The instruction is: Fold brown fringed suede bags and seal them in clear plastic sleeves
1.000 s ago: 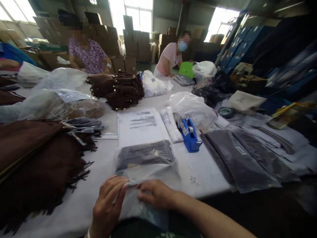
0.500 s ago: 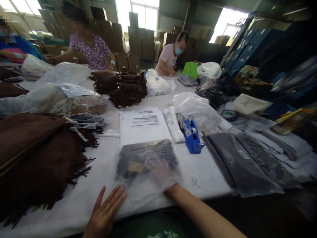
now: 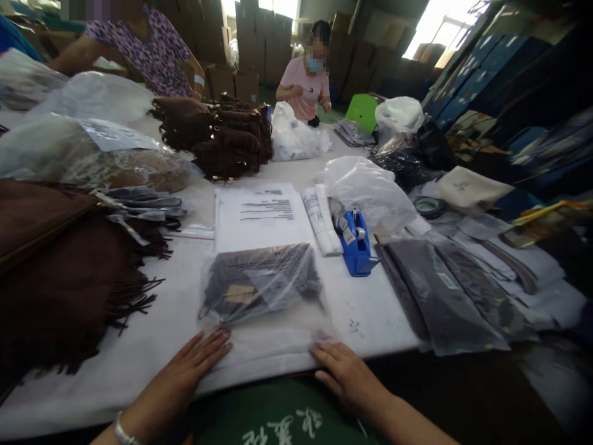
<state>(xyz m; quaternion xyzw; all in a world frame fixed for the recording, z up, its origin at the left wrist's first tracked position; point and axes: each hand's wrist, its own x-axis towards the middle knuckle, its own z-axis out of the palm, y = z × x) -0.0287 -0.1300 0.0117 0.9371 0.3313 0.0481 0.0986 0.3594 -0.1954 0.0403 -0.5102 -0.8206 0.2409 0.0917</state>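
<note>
A clear plastic bag [image 3: 278, 321] lies flat in front of me, with a dark folded item [image 3: 282, 272] and a small tan tag [image 3: 239, 293] inside it. My left hand [image 3: 189, 364] rests at the bag's near left corner, fingers stretched out. At the near right corner is my right hand [image 3: 347, 374], fingers extended and its tips at the plastic edge. Just beyond the bag lies a stack of printed plastic bags [image 3: 259, 216]. A blue tape dispenser [image 3: 357, 247] stands to the right of that stack.
Dark brown fringed bags [image 3: 60, 290] lie at the left, with another brown pile [image 3: 222, 136] farther back. Packed dark items [image 3: 445, 296] lie to the right. A co-worker in pink [image 3: 306, 86] and one in a patterned top [image 3: 152, 55] are across the white table [image 3: 176, 278].
My right hand has come out of the clear bag and now lies at its near right corner. My left hand stays at the left corner. The camera view has shifted slightly.
</note>
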